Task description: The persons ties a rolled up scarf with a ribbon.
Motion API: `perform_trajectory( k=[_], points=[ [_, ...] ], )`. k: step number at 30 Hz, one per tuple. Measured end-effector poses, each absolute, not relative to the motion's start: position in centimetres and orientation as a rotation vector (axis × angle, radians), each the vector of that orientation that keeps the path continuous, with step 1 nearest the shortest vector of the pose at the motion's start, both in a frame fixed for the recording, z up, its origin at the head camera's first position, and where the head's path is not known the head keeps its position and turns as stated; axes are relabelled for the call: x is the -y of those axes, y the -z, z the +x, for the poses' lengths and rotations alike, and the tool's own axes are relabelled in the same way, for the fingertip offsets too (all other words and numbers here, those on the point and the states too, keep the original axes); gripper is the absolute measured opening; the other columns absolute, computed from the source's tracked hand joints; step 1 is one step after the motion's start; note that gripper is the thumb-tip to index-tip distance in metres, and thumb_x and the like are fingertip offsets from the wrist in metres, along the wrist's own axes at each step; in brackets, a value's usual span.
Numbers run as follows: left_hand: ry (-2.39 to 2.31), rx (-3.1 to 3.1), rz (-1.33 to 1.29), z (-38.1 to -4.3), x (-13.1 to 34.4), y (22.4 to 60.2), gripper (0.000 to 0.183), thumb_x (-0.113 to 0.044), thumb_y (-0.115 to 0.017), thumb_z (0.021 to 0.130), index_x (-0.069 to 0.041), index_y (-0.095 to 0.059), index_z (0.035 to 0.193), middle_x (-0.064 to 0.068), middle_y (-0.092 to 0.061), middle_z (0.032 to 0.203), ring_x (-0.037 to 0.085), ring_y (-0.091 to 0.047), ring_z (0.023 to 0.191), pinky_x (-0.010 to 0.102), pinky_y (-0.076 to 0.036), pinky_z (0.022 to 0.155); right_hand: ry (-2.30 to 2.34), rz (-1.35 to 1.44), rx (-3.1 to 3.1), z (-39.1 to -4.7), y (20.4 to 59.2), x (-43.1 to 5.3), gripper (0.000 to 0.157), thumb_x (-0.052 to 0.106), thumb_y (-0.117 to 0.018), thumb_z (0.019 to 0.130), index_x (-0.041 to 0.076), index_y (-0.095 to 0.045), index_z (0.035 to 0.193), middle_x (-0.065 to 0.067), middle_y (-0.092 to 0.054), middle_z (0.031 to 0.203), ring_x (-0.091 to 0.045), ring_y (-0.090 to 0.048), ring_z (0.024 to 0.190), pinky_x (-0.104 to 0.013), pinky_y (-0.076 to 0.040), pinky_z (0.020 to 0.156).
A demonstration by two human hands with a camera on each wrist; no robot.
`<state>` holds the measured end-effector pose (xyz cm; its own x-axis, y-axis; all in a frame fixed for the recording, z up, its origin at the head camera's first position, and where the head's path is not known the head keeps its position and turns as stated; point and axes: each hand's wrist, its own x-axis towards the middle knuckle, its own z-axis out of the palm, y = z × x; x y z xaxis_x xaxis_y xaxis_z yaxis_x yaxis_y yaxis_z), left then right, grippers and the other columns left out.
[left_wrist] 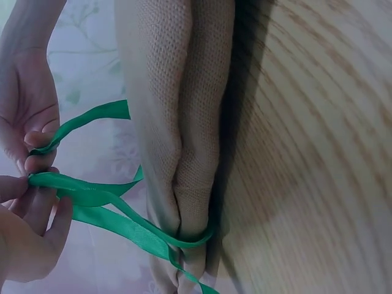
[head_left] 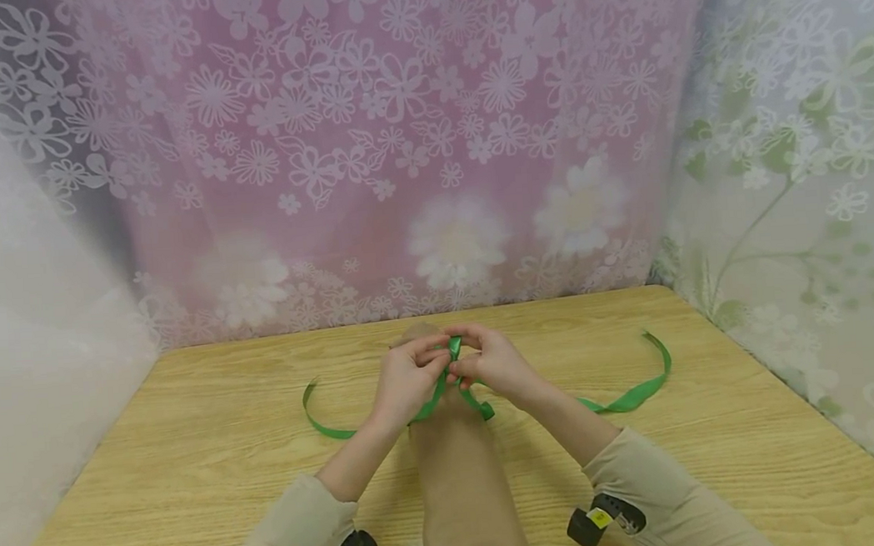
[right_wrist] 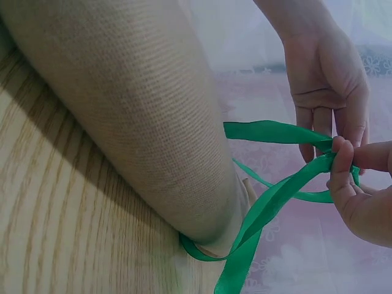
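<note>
A long tan roll of coarse woven cloth lies lengthwise on the table, its near end toward me. Green satin ribbon passes round the roll near its far part and rises from it in several strands. Above the roll, my left hand pinches the ribbon between thumb and fingers. Close against it, my right hand pinches the ribbon too, and a small folded piece stands up between the fingertips. In the right wrist view the right fingers grip the crossing strands; part of the ribbon there is hidden behind them.
One loose ribbon tail curls out to the left on the wooden table, another to the right. A pink flowered curtain hangs behind the table's far edge, with pale curtains at both sides. Black wrist cameras are strapped over both sleeves.
</note>
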<state>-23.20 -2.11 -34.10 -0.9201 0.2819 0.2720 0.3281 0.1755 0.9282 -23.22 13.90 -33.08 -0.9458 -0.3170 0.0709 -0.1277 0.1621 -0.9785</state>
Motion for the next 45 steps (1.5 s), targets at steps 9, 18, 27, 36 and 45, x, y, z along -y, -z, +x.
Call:
perform_trajectory(
  k=[9,18,27,36,45],
  points=[
    [2.029,2.328,-0.583,-23.6,1.9,34.7,0.034,-0.008,-0.062,0.089,0.005,-0.058,0.12,0.018,-0.066,0.103,0.018,-0.068,0.077,0.014,-0.046,0.054,1.929,-0.464,-2.194,-23.1,33.2,-14.1,0.059,-0.003,-0.056,0.086,-0.009,-0.029,0.138,-0.026,-0.044,0.131,-0.018,-0.062,0.07,-0.025,-0.049,0.059],
    [1.861,2.32,-0.601,-23.7,2.1,35.0,0.028,-0.008,-0.059,0.089,0.001,-0.064,0.115,0.013,-0.069,0.099,0.009,-0.063,0.067,0.015,-0.039,0.047,1.92,-0.46,-2.217,-23.0,33.2,-14.2,0.059,0.0,-0.056,0.084,-0.006,-0.032,0.138,-0.024,-0.044,0.133,-0.028,-0.063,0.08,-0.028,-0.051,0.064],
    [1.511,2.321,-0.73,-23.8,2.9,35.0,0.032,0.004,-0.049,0.083,0.003,-0.065,0.111,0.013,-0.069,0.098,-0.004,-0.021,0.031,0.017,-0.024,0.033,1.883,-0.483,-2.279,-23.3,33.4,-14.3,0.057,-0.001,-0.052,0.08,-0.005,-0.038,0.135,-0.022,-0.047,0.132,-0.036,-0.061,0.087,-0.035,-0.052,0.07],
    [1.252,2.221,-0.798,-24.0,3.3,35.2,0.02,0.008,-0.054,0.086,0.005,-0.067,0.101,0.016,-0.067,0.089,0.0,-0.031,0.042,0.016,-0.032,0.04,1.798,-0.463,-2.418,-23.7,33.3,-15.0,0.04,0.003,-0.052,0.088,-0.004,-0.05,0.127,-0.017,-0.064,0.108,-0.029,-0.061,0.082,-0.038,-0.05,0.068],
    [1.146,2.246,-0.802,-24.0,3.9,34.9,0.028,0.015,-0.053,0.077,0.005,-0.067,0.098,0.012,-0.065,0.086,0.02,-0.058,0.074,0.025,-0.048,0.06,1.788,-0.46,-2.466,-23.8,33.3,-15.6,0.031,0.006,-0.056,0.089,-0.003,-0.057,0.119,-0.015,-0.068,0.1,-0.036,-0.063,0.083,-0.036,-0.048,0.066]
  ],
)
